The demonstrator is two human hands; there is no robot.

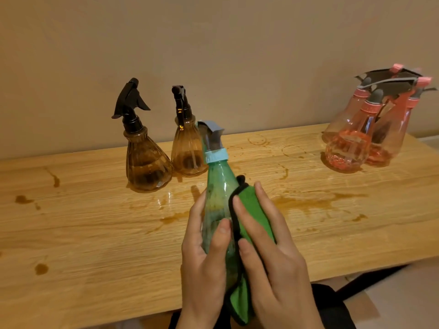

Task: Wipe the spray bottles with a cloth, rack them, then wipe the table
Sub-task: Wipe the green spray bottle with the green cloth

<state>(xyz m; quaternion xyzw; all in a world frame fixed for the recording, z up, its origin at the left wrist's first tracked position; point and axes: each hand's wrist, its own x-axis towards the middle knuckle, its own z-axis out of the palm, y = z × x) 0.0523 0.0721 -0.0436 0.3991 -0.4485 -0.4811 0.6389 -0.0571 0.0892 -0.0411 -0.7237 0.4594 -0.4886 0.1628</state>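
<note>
Now left hand (204,260) grips bottle (219,184); right hand (278,269) presses cloth (251,205) flat against it.

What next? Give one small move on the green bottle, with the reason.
Probably slide the cloth up toward the collar. The right hand presses it flat on the bottle, low on its right side. The left hand grips the bottle, and the body above the cloth looks smeared.
</note>
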